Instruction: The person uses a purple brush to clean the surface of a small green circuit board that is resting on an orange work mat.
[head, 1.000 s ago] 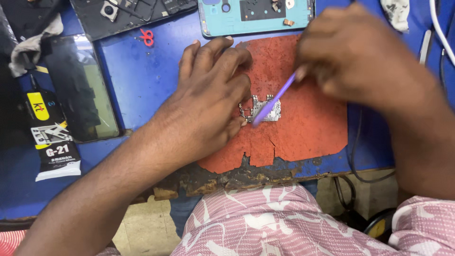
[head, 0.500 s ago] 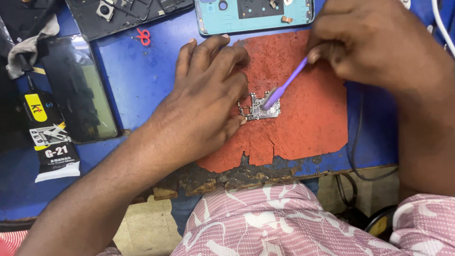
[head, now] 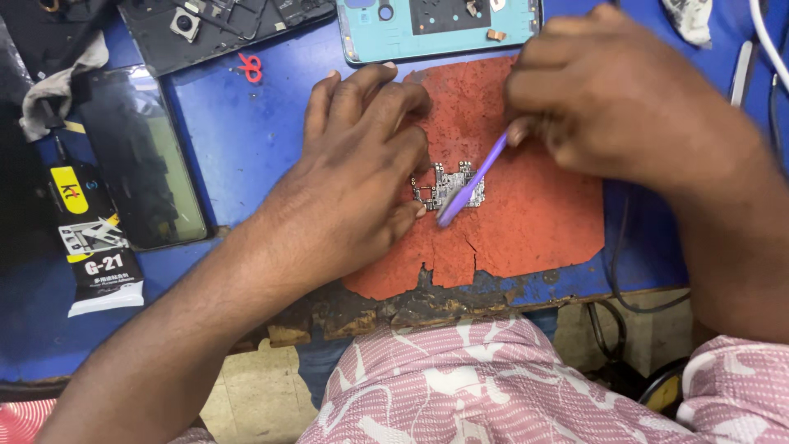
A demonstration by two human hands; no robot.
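Nearest, a lap in pink cloth with white pattern point(head: 493, 386), just under the chipped front edge of the blue bench point(head: 271, 140). On the bench, a worn orange mat point(head: 534, 214), cracked and ragged along its near edge. At the mat's middle, a small circuit board point(head: 448, 185): silvery grey, irregular in outline, crowded with tiny metal shields and parts, lying flat. Left hand point(head: 353, 181) spread palm down over the mat's left part, fingers loosely apart, thumb and fingertips pressing the board's left edge, clamped on nothing. Right hand point(head: 608, 99) above the mat's right part, fingers drawn together and pinched on a thin purple brush point(head: 472, 181), its handle slanting down and left, its far end resting on the board. Left of the mat, a dark phone screen point(head: 140, 164) lying flat, and nearer the edge a black glue tube point(head: 94, 247) with yellow and white label. Farther back, a light blue phone frame point(head: 436, 33) touching the mat's far edge, a black phone back point(head: 222, 25) with camera parts, and a small red mark point(head: 251, 67) on the bench between them. At the far right, white cable point(head: 768, 41).
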